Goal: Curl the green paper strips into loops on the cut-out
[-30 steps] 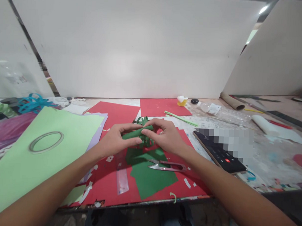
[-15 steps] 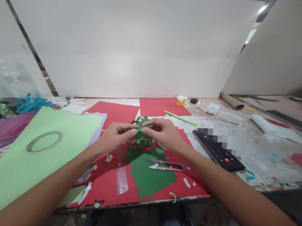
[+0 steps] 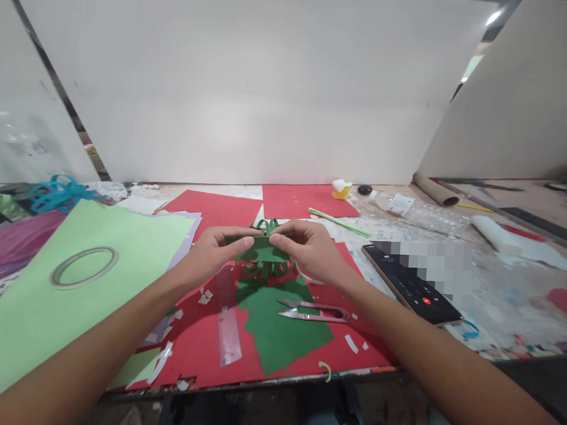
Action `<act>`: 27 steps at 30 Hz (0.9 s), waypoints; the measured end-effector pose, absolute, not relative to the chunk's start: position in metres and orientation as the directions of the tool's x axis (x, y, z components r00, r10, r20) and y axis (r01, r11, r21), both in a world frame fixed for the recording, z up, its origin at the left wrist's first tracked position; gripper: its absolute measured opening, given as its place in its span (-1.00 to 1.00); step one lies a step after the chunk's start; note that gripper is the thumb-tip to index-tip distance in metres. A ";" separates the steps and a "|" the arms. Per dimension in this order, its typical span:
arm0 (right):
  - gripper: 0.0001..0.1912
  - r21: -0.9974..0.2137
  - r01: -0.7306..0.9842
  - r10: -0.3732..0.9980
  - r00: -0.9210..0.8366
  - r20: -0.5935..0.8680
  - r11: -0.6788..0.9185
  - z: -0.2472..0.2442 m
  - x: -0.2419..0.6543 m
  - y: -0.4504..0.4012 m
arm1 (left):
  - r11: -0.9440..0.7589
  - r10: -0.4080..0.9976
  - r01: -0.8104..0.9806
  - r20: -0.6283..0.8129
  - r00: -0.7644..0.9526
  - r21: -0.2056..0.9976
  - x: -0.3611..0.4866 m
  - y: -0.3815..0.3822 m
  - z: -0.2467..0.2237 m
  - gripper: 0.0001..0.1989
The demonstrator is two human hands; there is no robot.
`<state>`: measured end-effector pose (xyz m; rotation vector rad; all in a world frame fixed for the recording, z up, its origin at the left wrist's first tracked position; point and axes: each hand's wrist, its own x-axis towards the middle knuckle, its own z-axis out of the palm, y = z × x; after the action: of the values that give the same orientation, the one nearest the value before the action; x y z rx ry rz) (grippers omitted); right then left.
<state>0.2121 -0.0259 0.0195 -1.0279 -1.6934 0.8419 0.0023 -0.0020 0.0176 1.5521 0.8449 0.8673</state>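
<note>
fingertips of the left hand [image 3: 216, 250] and right hand [image 3: 310, 251] are pinched together on the ends of a green paper strip [image 3: 262, 241], held level above the red sheet [image 3: 198, 340]. compared with half a second ago the strip sits slightly higher and lies flatter (it was tilted and bunched before). curled green cut strips [image 3: 267, 265] hang just beneath it. below lie the green sheet [image 3: 278, 334] and, on it, the thread snips [image 3: 314, 312], unmoved. tape ring [image 3: 84, 266] rests on the light green paper [image 3: 49, 309] at left; phone [image 3: 414, 287] at right, well apart.
</note>
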 end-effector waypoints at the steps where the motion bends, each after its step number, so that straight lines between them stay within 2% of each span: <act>1: -0.78 -0.873 0.263 0.909 -0.196 0.369 0.411 0.019 0.212 -0.026 | -0.129 0.880 0.068 0.082 0.468 0.989 0.002 -0.002 0.018 -0.65; 13: -0.84 -0.862 0.292 0.908 -0.199 0.368 0.413 0.017 0.212 -0.026 | -0.093 0.886 0.023 0.072 0.457 0.995 0.001 0.001 0.013 -0.73; 21: -0.82 -0.867 0.260 0.901 -0.220 0.375 0.424 0.015 0.214 -0.024 | 0.053 0.863 -0.169 0.040 0.504 0.984 0.002 0.001 0.015 -0.77; 27: -0.81 -0.834 0.332 0.897 -0.198 0.395 0.441 0.014 0.215 -0.022 | -0.028 0.886 -0.032 0.040 0.463 0.999 -0.001 0.004 0.013 -0.70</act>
<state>0.2151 -0.0222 0.0137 -1.0616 -1.7479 0.7498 -0.0006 0.0043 0.0127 1.4065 0.8135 0.8826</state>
